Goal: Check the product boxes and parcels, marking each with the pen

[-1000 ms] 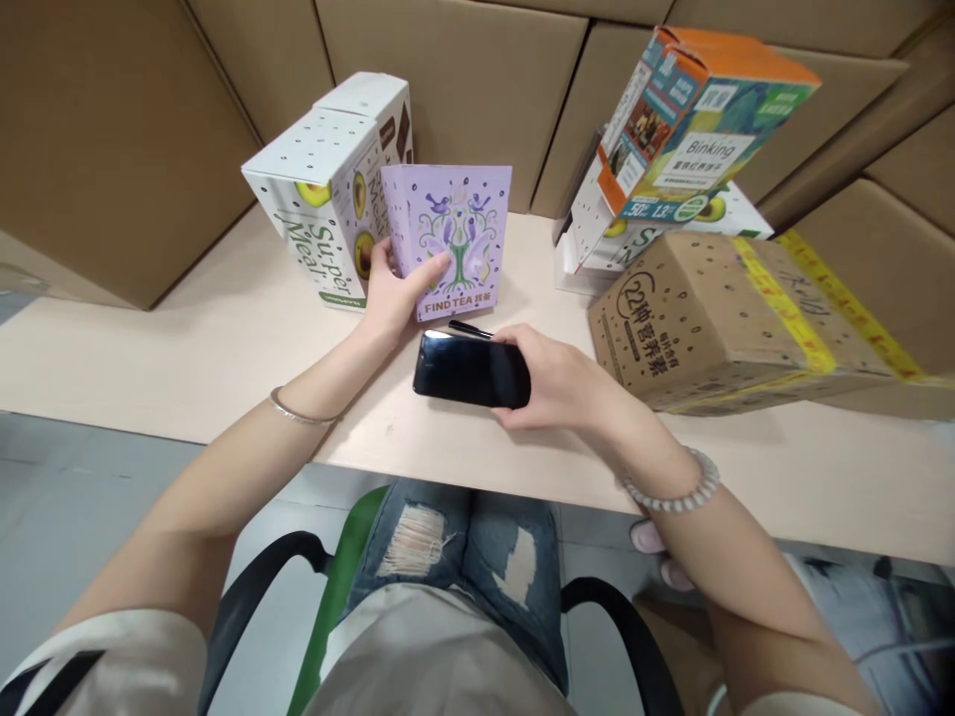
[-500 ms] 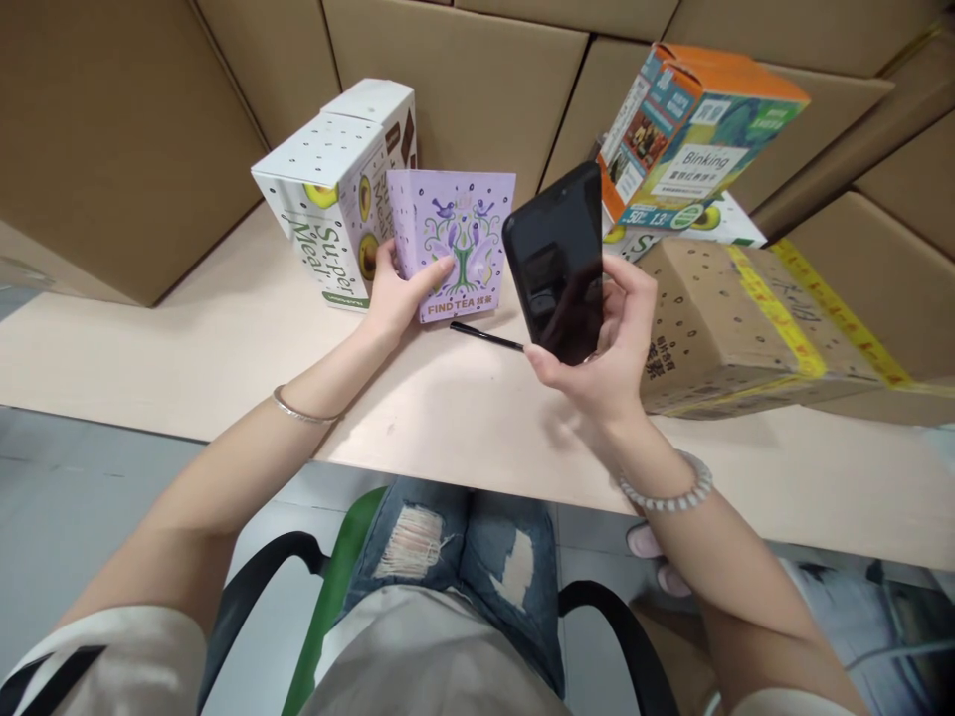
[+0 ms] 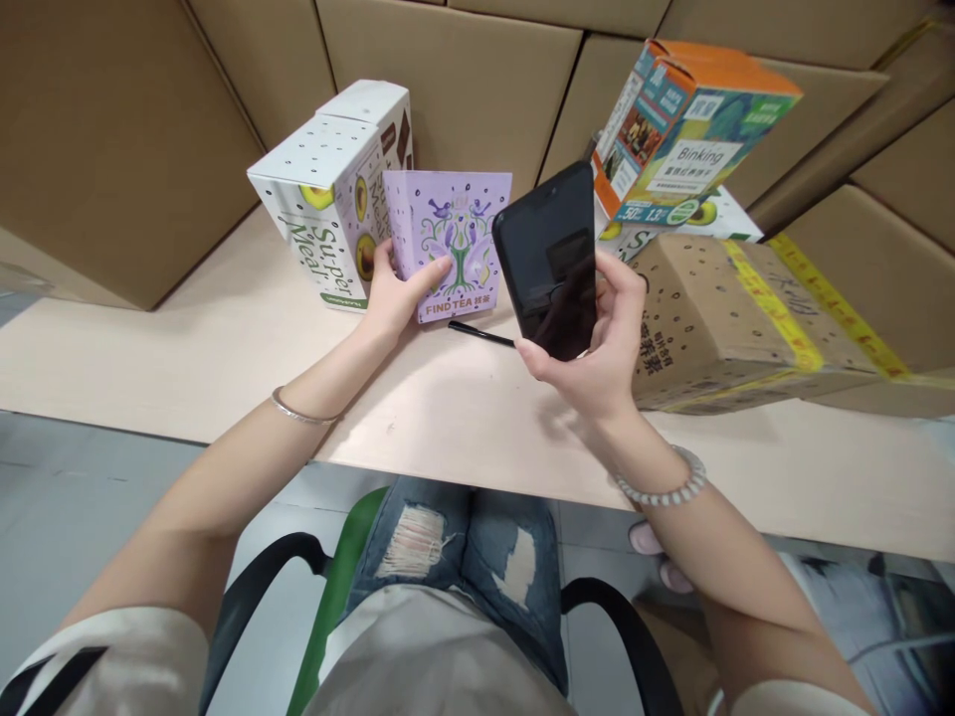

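My left hand grips the lower left corner of a purple FIND TEA box, which stands upright on the pale table. The thumb lies across the box's front. My right hand holds a black phone upright above the table, its dark screen facing me, just right of the purple box. A thin black pen lies on the table below the box, between the two hands.
A white Super Meal box stands left of the purple box. At right an orange and green Binking box rests on another white box, beside a brown taped carton. Large cardboard cartons line the back.
My right hand lifted the phone from flat on the table to upright, then shifted it slightly left. The pen under it came into view. The left hand stayed on the purple box.
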The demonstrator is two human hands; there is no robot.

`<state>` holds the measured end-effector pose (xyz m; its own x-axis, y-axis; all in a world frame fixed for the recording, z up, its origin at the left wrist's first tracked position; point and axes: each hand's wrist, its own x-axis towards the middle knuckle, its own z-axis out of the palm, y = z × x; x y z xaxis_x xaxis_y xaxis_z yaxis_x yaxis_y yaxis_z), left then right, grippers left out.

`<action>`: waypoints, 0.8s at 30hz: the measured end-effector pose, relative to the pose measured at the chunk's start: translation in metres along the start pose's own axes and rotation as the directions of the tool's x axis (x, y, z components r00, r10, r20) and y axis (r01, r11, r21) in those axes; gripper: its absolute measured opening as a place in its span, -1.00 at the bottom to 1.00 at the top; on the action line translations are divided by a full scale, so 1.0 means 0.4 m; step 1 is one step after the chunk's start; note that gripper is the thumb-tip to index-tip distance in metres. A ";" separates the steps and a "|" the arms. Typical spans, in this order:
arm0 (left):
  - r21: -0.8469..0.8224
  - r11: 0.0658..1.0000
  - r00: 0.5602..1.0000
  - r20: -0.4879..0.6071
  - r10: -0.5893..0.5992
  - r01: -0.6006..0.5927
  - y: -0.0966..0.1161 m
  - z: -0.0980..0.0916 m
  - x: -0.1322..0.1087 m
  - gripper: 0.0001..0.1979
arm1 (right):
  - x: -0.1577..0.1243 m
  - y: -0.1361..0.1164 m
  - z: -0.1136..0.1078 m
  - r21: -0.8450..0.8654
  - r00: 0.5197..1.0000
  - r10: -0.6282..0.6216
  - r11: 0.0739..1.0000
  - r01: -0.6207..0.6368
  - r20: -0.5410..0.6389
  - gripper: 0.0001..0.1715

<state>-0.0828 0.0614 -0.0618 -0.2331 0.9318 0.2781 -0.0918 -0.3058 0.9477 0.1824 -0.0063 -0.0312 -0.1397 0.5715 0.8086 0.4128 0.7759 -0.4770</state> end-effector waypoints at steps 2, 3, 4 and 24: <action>-0.002 1.000 1.000 -0.005 -0.003 0.003 0.002 0.003 -0.001 0.00 | 0.001 -0.004 0.001 0.012 1.000 -0.004 1.000 0.004 -0.012 0.13; 0.001 1.000 1.000 -0.004 -0.004 0.004 0.005 0.005 -0.003 0.02 | 0.002 -0.007 0.001 0.026 1.000 -0.012 1.000 0.013 -0.023 0.12; 0.007 1.000 1.000 -0.003 -0.003 0.003 0.008 0.007 -0.005 0.03 | 0.003 -0.011 0.000 0.040 0.999 -0.022 0.999 0.023 -0.036 0.10; 0.086 0.996 1.000 -0.007 -0.005 0.005 0.033 0.011 -0.020 -0.05 | -0.003 -0.031 -0.004 -0.093 0.998 0.008 0.996 -0.003 0.060 0.16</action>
<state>-0.0777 0.0510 -0.0509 -0.2397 0.9318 0.2724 -0.0092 -0.2828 0.9591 0.1789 -0.0172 -0.0257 -0.1904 0.5931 0.7823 0.4951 0.7461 -0.4451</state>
